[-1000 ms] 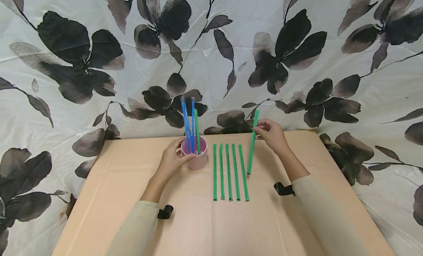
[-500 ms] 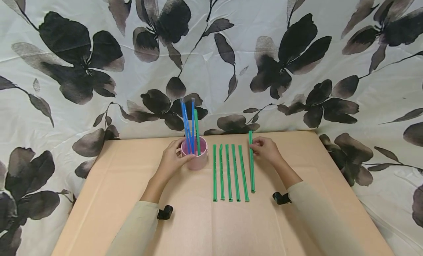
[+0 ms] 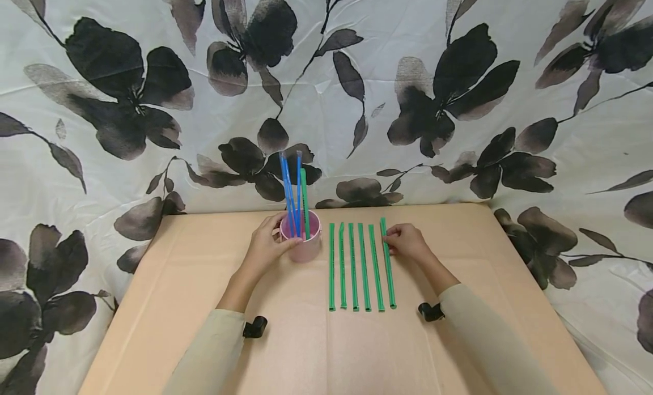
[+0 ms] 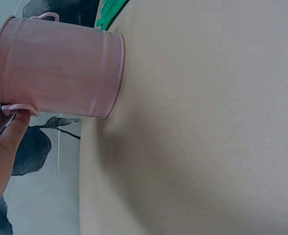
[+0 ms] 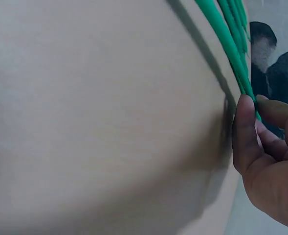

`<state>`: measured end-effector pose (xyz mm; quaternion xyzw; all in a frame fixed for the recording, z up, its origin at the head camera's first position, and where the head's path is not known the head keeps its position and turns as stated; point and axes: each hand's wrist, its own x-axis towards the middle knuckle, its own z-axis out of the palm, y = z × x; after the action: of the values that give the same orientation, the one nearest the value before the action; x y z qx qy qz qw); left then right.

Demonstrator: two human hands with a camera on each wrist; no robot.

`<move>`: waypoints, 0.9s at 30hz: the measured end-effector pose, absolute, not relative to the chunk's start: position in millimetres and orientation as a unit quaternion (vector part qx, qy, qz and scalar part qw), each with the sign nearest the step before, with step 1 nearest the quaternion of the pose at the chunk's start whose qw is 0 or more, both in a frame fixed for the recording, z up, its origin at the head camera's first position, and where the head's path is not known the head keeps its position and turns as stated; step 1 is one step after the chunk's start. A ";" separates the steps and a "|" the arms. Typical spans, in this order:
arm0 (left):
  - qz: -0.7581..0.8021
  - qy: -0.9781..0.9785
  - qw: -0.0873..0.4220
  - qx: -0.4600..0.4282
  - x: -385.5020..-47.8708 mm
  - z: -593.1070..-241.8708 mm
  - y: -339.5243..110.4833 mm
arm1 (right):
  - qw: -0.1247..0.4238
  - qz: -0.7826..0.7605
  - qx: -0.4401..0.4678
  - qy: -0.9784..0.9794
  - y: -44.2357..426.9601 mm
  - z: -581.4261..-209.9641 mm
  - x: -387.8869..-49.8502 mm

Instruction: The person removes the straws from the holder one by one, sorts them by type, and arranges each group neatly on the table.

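Note:
A pink cup [image 3: 305, 250] holds blue sticks [image 3: 289, 196] and one green stick [image 3: 304, 196]. My left hand [image 3: 265, 245] grips the cup from its left side, fingers at a small handle in the left wrist view, where the cup [image 4: 60, 66] stands upright on the table. Between thumb and fingers, my right hand [image 3: 410, 243] pinches a green stick [image 3: 389, 273] near its far end, at the right of a row of several green sticks [image 3: 353, 270]. In the right wrist view the pinched stick [image 5: 227, 41] casts a shadow beside it.
The tan table [image 3: 285, 349] ends at a far edge just behind the cup and sticks. Behind it hangs a white cloth [image 3: 326, 111] with dark flowers. A small black device [image 3: 431, 311] is at the right wrist, another [image 3: 255, 327] at the left.
My right hand has come down and nearer with its green stick, which now lines up beside the row. My left hand and the cup have stayed in place.

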<state>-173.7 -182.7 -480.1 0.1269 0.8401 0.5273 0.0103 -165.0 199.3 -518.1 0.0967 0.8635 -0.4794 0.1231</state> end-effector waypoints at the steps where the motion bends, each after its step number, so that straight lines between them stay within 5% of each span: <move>1: 0.528 0.840 0.011 0.128 -173.2 -480.3 -183.0 | 0.123 -0.477 0.096 0.865 199.1 -519.8 -163.6; 27: 0.535 0.832 0.024 0.148 -161.0 -478.7 -194.9 | 0.069 -0.397 0.095 0.910 172.0 -520.3 -129.4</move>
<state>-161.0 -194.9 -478.7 0.1481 0.8317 0.5345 0.0238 -129.4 172.0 -520.3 0.0949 0.9102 -0.3972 0.0692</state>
